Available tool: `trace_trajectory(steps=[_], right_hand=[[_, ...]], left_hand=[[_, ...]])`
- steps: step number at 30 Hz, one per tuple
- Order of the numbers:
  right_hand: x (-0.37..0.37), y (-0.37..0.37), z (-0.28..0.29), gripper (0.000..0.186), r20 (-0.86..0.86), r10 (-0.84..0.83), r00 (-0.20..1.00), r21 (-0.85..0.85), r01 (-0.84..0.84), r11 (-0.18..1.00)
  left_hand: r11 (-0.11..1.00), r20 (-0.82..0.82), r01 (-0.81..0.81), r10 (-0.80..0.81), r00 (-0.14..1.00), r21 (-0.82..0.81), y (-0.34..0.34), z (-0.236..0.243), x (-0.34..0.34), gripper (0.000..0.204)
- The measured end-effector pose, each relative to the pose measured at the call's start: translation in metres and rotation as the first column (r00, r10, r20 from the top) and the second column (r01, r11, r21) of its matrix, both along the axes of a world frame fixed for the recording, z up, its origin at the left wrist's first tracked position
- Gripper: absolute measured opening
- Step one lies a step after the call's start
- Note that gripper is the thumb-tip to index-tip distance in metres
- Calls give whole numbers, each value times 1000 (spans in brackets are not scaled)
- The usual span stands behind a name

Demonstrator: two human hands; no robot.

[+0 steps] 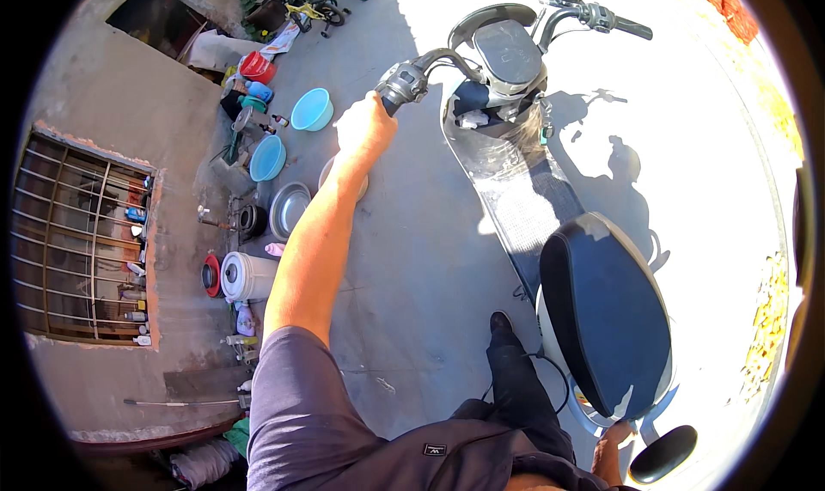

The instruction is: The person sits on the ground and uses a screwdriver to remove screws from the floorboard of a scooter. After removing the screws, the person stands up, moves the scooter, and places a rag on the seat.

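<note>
An electric scooter with a dark seat (620,319) and a flat footboard (528,203) stands upright to my right. My left arm is stretched forward, and my left hand (367,130) is closed round the scooter's left handlebar grip (391,104). The right handlebar grip (633,29) has no hand on it. Behind the seat, my right hand (612,446) is at the rear grab rail (586,415) and appears closed on it, its fingers partly hidden. A black oval pad (663,454) sits just behind that hand.
Along the wall on the left are blue basins (311,109), a metal basin (290,209), a white lidded bucket (247,276) and a red bucket (257,67). A barred window (82,233) is in that wall. Small children's bikes (316,14) stand far ahead. Yellow cobs or similar (763,328) lie at right.
</note>
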State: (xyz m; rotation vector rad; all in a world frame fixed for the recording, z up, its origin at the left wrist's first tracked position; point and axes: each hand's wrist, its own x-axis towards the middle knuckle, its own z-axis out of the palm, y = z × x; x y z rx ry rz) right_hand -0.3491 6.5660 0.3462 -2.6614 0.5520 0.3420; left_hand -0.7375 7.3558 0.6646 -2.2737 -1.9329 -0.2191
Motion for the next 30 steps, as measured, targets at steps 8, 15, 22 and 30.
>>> trace_trajectory(steps=[8,15,22,30], right_hand=[[-49,295,-41,55,-137,256,957,-266,-284,921],[-135,564,-76,59,-34,-29,999,-90,26,996],[-232,690,-59,47,33,-112,993,158,105,982],[-308,819,-109,50,-59,207,977,9,-206,978]], left_hand=[[992,26,-97,99,995,-79,274,-44,-53,32],[998,68,-65,66,995,-18,514,-87,-132,32],[965,136,-209,230,964,-156,624,-108,-237,34],[924,244,-296,353,903,-243,695,-141,-307,39]])
